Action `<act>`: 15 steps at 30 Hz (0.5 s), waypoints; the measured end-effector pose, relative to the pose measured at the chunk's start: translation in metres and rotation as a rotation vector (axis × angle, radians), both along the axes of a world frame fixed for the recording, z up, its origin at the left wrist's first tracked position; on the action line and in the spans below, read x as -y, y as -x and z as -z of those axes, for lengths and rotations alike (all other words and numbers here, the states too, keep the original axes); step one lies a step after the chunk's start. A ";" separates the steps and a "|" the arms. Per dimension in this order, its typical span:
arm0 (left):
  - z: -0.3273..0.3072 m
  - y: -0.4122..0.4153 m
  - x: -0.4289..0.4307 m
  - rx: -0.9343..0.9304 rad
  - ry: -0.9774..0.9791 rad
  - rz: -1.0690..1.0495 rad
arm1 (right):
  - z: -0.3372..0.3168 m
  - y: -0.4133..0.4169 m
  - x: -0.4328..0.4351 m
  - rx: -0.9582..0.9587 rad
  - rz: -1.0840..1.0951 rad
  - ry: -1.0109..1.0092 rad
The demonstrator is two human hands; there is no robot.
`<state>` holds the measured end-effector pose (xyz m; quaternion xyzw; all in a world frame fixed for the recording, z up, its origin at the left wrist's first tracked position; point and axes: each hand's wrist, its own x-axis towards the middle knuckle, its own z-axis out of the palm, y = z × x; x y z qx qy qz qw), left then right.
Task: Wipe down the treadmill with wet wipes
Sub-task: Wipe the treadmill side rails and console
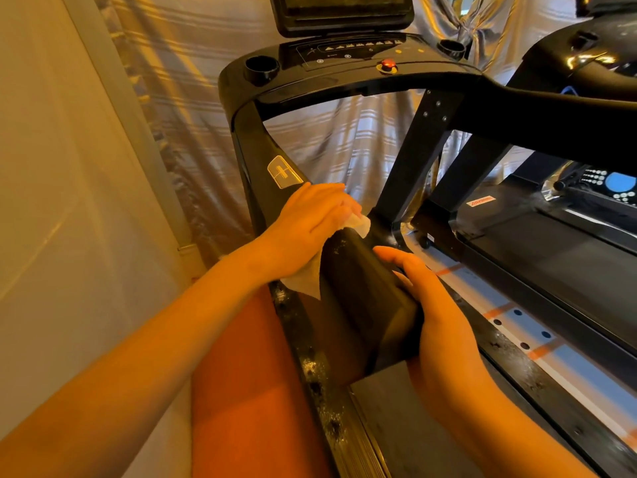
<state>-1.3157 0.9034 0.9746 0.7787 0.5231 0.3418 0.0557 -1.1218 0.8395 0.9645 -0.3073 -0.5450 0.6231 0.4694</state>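
- Standing side by side are two black treadmills: the treadmill (344,84) being cleaned fills the middle, and a second treadmill (551,236) sits just beside it on the right.
- One pale striped curtain (310,132) hangs behind both machines.
- One console tops the nearer treadmill, carrying one dark screen (341,12).
- One padded handrail (362,288) runs from the console's left side down toward the camera; this is the part being wiped.
- Two bare hands are on that handrail.
- The left hand (306,225) lies over the top of the rail, fingers fairly straight, pressing the cloth down onto it.
- The right hand (437,305) clasps the rail's near end from the right, with the thumb laid along the top.
- One white wet wipe (358,224) is trapped between the left palm and the handrail; one corner shows past the fingertips and another hangs below the wrist.
- Two round cup holders (262,67) are sunk into the console, one at each end.
- One silver badge (284,172) is fixed on the rail just above the left hand's fingers.
- One red stop button (387,65) sits at the console's front edge.
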 end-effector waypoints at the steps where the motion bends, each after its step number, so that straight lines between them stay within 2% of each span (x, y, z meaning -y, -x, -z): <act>1: 0.005 -0.002 0.003 0.010 -0.004 0.009 | 0.004 -0.001 -0.001 -0.010 -0.007 0.015; 6: 0.020 -0.011 0.017 0.071 -0.094 -0.006 | 0.005 0.003 -0.017 0.054 -0.021 0.098; 13: 0.004 0.002 0.012 0.015 0.010 -0.010 | 0.004 0.004 -0.026 0.073 -0.051 0.103; 15: 0.005 -0.004 0.017 0.030 0.023 -0.023 | 0.002 -0.006 -0.023 -0.052 -0.082 0.115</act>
